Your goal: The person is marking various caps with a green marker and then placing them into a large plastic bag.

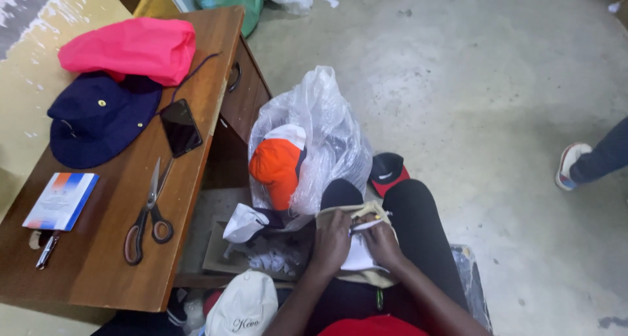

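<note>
Both hands work together on the lap: the left hand (331,239) has its grip closed over the near edge of a beige cap (366,213), and the right hand (381,242) pinches a white paper piece (359,256) against the cap's inside, fingers curled tight. The cap lies across the black-clad knees, crown away from the body.

Just beyond the knees a clear plastic bag (320,120) stands on the floor, with an orange and white cap (278,166) sitting in its mouth. A black and red cap (387,172) lies on the concrete to the bag's right. Left of the hands, a crumpled white cap (243,222) rests over a flat cardboard sheet (219,254) with white scraps on it; another white cap (245,304) lies nearer the body.

On the wooden table (98,270) to the left lie scissors (148,218), a dark phone (180,126), a navy hat (98,120), a pink hat (131,48) and a small booklet (60,201). Another person's shoe (570,164) shows at the far right.
</note>
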